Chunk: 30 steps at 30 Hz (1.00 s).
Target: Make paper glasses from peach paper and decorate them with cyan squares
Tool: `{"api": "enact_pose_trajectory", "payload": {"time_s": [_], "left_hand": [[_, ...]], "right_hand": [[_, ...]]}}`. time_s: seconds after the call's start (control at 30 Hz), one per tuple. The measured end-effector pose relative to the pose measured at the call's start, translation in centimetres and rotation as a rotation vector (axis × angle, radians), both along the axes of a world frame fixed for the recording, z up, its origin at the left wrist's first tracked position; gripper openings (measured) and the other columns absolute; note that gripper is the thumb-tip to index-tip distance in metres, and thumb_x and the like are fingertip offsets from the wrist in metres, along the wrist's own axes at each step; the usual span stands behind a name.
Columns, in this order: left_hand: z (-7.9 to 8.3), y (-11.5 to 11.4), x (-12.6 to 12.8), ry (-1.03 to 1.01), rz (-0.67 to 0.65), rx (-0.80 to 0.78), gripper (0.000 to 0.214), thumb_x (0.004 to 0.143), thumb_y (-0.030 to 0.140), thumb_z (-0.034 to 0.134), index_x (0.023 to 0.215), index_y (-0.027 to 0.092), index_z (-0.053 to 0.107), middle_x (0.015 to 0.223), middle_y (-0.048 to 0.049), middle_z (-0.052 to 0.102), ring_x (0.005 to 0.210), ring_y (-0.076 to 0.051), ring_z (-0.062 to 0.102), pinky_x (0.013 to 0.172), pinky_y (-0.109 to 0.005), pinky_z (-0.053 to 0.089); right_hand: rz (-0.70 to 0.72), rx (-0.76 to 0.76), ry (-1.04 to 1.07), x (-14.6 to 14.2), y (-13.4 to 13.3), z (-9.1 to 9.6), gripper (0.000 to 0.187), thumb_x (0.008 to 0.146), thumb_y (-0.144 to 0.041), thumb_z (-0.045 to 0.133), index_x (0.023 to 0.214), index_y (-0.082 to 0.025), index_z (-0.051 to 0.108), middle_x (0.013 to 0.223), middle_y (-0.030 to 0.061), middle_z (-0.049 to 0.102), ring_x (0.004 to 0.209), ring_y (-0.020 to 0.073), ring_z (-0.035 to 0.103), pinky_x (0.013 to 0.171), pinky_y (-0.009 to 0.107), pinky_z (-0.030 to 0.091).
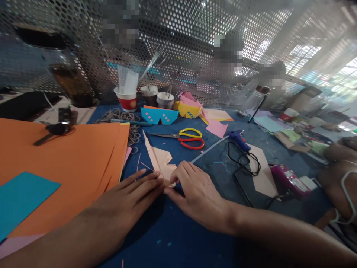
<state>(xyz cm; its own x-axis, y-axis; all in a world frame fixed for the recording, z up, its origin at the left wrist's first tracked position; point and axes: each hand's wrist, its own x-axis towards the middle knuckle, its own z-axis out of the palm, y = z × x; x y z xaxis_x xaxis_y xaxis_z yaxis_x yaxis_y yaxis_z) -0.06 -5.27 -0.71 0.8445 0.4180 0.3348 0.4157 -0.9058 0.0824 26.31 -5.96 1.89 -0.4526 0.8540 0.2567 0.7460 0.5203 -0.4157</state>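
Note:
A folded peach paper cutout (160,158) with a notch in its right edge lies on the blue table in front of me. My left hand (129,199) rests flat, its outstretched fingertips on the lower left of the paper. At the paper's lower right edge, my right hand (195,191) pinches it between thumb and curled fingers. Just beyond lie scissors (178,137) with one yellow and one red handle loop. A blue paper glasses shape (159,116) and a yellow one (189,111) stand behind the scissors, both with small coloured squares.
Orange sheets (69,163) and a blue sheet (25,201) fill the left side. A blue glue gun (238,140) with a long glue stick and black cord lies to the right, near a purple device (290,179). Cups, including a red one (126,100), line the perforated screen. Another person's arm (338,178) is far right.

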Motion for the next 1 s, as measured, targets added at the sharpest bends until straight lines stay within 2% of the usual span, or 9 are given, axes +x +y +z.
{"api": "enact_pose_trajectory", "payload": {"time_s": [0.13,0.37,0.47,0.6,0.73,0.9,1.0], "left_hand": [[-0.1,0.2,-0.1,0.031,-0.003,0.019,0.082,0.084,0.004,0.055,0.165,0.009,0.042,0.162,-0.0175,0.06,0.16,-0.031,0.043,0.132,-0.052,0.035],[-0.8,0.9,-0.5,0.01,-0.037,-0.058,0.092,0.081,0.005,0.059,0.17,0.013,0.034,0.162,-0.017,0.06,0.157,-0.033,0.046,0.131,-0.054,0.037],[-0.7,1.3,-0.4,-0.013,-0.049,-0.076,0.091,0.082,0.009,0.063,0.169,0.014,0.036,0.16,-0.016,0.062,0.155,-0.033,0.05,0.131,-0.052,0.038],[-0.3,1.5,-0.3,-0.048,-0.061,-0.076,0.086,0.082,0.007,0.06,0.166,0.014,0.042,0.156,-0.0139,0.066,0.152,-0.03,0.054,0.129,-0.049,0.04],[-0.1,1.2,-0.4,-0.032,-0.037,-0.077,0.089,0.082,0.004,0.058,0.168,0.014,0.038,0.161,-0.0138,0.062,0.155,-0.029,0.05,0.131,-0.05,0.038],[0.0,0.8,-0.5,-0.037,-0.033,-0.084,0.086,0.08,0.002,0.056,0.165,0.014,0.044,0.161,-0.0128,0.062,0.154,-0.029,0.051,0.13,-0.049,0.039],[-0.1,0.8,-0.5,-0.018,-0.023,-0.078,0.087,0.08,0.0,0.053,0.165,0.014,0.042,0.163,-0.0123,0.06,0.155,-0.028,0.05,0.131,-0.05,0.039]], "right_hand": [[0.003,-0.001,-0.008,0.0,0.2,-0.2,0.012,0.103,-0.028,0.067,0.103,-0.024,0.055,0.11,0.0046,0.07,0.1,0.0224,0.064,0.088,0.04,0.049],[-0.013,0.019,-0.001,-0.2,0.5,-0.6,0.015,0.098,-0.027,0.066,0.104,-0.024,0.054,0.11,0.0062,0.068,0.104,0.025,0.061,0.092,0.042,0.045],[0.006,0.027,0.0,-0.2,0.5,-0.5,0.013,0.097,-0.026,0.065,0.103,-0.024,0.053,0.109,0.0062,0.067,0.104,0.0252,0.06,0.092,0.042,0.044],[0.01,0.032,0.008,-0.3,0.6,-0.6,0.014,0.096,-0.026,0.064,0.104,-0.024,0.052,0.109,0.0072,0.066,0.104,0.0258,0.06,0.092,0.043,0.044],[0.032,0.04,0.009,-0.3,0.5,-0.5,0.012,0.096,-0.023,0.061,0.103,-0.024,0.051,0.109,0.0069,0.066,0.105,0.0251,0.059,0.093,0.042,0.044],[0.031,0.03,-0.022,-0.5,0.5,-0.3,0.011,0.094,-0.022,0.06,0.101,-0.023,0.051,0.108,0.0066,0.066,0.103,0.0244,0.058,0.094,0.042,0.043],[0.022,0.012,0.003,-0.4,0.6,-0.4,0.012,0.095,-0.021,0.06,0.101,-0.023,0.05,0.108,0.0062,0.066,0.102,0.0238,0.058,0.093,0.042,0.043]]}}
